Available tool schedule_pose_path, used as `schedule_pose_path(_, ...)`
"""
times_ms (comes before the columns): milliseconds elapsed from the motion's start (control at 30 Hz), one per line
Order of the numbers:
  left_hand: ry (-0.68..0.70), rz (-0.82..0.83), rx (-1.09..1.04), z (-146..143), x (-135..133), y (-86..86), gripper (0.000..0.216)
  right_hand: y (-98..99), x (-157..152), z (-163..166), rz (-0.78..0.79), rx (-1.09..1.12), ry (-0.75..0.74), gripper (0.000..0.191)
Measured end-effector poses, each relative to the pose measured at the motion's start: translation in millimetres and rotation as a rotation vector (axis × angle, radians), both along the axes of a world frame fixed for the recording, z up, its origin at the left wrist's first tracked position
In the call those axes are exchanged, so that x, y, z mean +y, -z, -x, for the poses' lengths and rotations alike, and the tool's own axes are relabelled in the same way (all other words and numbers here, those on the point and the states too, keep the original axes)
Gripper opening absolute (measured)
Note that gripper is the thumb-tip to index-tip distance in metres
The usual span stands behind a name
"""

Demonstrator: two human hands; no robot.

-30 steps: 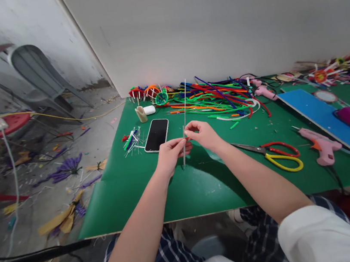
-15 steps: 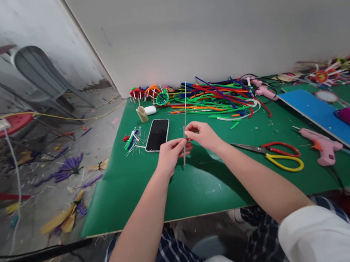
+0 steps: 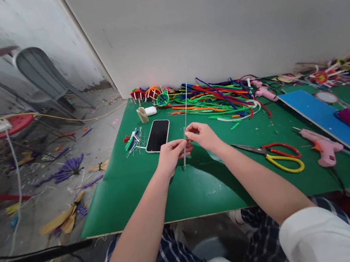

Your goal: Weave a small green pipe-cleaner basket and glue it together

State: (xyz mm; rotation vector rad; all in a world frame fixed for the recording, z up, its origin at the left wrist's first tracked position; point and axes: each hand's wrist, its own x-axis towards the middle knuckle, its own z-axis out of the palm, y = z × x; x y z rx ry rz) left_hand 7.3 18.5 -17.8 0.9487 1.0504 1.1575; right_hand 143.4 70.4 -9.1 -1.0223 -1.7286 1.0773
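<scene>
Between my two hands a thin, pale wire-like stick (image 3: 186,108) stands nearly upright over the green table (image 3: 131,189). My left hand (image 3: 172,154) pinches its lower part between thumb and fingers. Close beside it, my right hand (image 3: 202,135) pinches the same stick a little higher up. A short second piece seems to lie along the stick at the fingertips, too small to make out. Just left of my hands lies a smartphone (image 3: 158,135) with a dark screen. Scissors (image 3: 271,152) with red and yellow handles rest to the right of my right forearm.
Colourful pipe cleaners (image 3: 212,97) are heaped along the back. Short cut pieces (image 3: 134,141) lie left of the phone, near a beige holder (image 3: 142,114) and a white case (image 3: 150,111). On the right are a pink glue gun (image 3: 322,145) with a cord and a blue board (image 3: 319,115).
</scene>
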Motion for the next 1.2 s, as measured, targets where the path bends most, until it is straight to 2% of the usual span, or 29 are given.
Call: schedule_pose_path(1200,0.007,0.0,0.044,-0.1,-0.5,-1.4,0.033,3.2,-0.5,-1.4,0.037,0.032,-0.006,0.01)
